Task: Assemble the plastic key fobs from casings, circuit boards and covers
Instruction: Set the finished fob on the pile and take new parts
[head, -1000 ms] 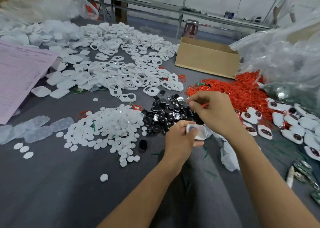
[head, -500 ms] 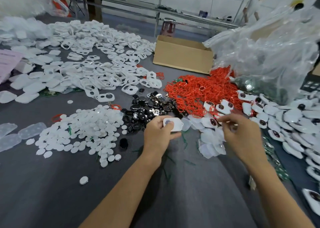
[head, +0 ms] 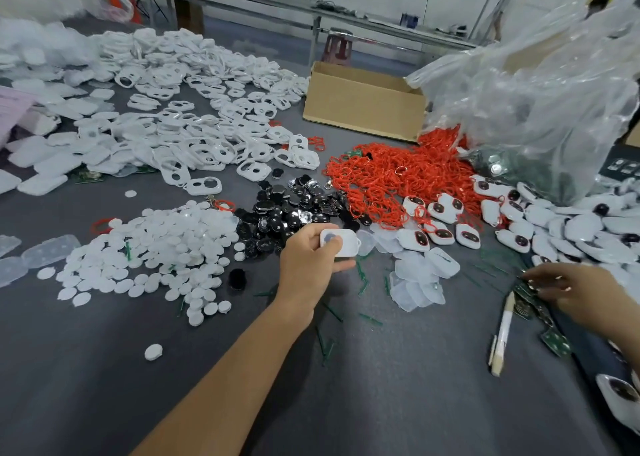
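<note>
One white casing, judged light, rigid and smooth, best held by its edges, is pinched in the left hand just nearside of the red cord pile, while the right hand, well right of that pile, lays outstretched fingers on the green circuit boards.

Discs lie left of buttons, cords right, box behind.
</note>
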A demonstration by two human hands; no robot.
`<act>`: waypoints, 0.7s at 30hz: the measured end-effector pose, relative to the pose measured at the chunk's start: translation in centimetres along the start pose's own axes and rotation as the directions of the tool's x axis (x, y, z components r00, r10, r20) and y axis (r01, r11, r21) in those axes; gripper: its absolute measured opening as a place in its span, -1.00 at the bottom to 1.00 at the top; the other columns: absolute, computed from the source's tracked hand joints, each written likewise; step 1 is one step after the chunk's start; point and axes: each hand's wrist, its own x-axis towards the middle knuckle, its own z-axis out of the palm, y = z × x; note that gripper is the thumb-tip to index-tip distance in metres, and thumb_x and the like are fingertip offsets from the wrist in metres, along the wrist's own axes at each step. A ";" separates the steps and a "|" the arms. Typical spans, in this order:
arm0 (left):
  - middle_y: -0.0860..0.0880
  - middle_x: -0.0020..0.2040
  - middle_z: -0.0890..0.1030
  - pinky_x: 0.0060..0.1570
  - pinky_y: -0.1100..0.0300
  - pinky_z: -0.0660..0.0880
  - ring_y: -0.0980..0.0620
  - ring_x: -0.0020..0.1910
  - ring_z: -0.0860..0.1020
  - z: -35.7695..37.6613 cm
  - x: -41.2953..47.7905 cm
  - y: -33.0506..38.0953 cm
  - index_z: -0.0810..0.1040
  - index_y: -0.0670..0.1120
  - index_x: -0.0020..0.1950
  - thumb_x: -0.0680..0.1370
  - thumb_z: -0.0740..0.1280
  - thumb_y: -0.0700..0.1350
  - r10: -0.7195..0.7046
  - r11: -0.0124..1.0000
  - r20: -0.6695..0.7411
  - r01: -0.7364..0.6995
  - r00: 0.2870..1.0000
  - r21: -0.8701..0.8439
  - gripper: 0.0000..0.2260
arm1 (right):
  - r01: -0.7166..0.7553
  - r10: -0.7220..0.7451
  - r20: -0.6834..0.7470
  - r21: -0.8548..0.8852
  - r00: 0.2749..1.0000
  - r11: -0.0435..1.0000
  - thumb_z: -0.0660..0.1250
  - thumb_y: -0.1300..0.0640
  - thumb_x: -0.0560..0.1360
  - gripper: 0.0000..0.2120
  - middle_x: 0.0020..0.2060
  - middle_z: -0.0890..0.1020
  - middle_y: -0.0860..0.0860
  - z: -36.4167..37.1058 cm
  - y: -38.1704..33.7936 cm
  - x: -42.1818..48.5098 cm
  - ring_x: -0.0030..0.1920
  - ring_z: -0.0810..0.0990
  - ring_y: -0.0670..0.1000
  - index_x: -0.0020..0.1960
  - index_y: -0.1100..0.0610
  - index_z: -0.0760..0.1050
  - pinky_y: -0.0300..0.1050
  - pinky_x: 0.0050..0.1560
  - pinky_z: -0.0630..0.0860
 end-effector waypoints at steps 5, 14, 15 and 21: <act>-0.10 0.04 0.64 -0.21 0.23 0.61 0.06 -0.18 0.69 0.0 -0.1 0.1 0.58 -0.16 0.07 0.58 0.28 -0.28 0.004 1.000 -0.002 -0.004 1.000 -0.010 -0.87 | 0.093 -0.083 0.081 -0.125 0.993 0.988 0.55 0.32 0.30 -0.55 -0.33 0.63 -0.22 -0.8 1.1 1.6 -0.25 0.56 -0.19 -0.29 -0.23 0.51 -0.15 -0.22 0.41; -0.08 0.02 0.63 -0.23 0.25 0.60 0.08 -0.20 0.68 0.1 -0.1 0.2 0.58 -0.14 0.04 0.58 0.28 -0.28 0.006 1.000 0.001 -0.006 1.000 -0.017 -0.88 | 0.172 -0.181 0.002 0.309 0.983 0.936 0.46 0.12 0.38 -0.84 -0.25 0.69 -0.15 -1.7 0.9 0.2 -0.23 0.63 -0.18 -0.11 -0.12 0.63 -0.34 -0.17 0.53; -0.09 0.03 0.63 -0.24 0.26 0.60 0.08 -0.19 0.68 0.2 -0.1 0.2 0.58 -0.13 0.03 0.57 0.28 -0.28 0.008 1.000 0.002 -0.008 1.000 -0.015 -0.88 | 0.143 -0.165 0.000 0.504 0.986 0.852 0.42 0.12 0.38 -0.83 -0.23 0.70 -0.10 -1.9 -0.3 -0.3 -0.22 0.64 -0.17 -0.05 -0.06 0.64 -0.39 -0.15 0.53; -0.09 0.04 0.62 -0.21 0.24 0.61 0.05 -0.18 0.68 0.2 0.0 0.1 0.58 -0.16 0.07 0.60 0.27 -0.22 0.006 1.000 -0.001 -0.006 1.000 -0.007 -0.88 | -0.053 -0.342 0.125 0.976 0.931 0.212 0.23 0.27 0.43 -0.73 -0.15 0.64 0.03 0.1 -9.2 -2.1 -0.25 0.52 -0.11 0.00 0.13 0.65 -0.29 -0.28 0.50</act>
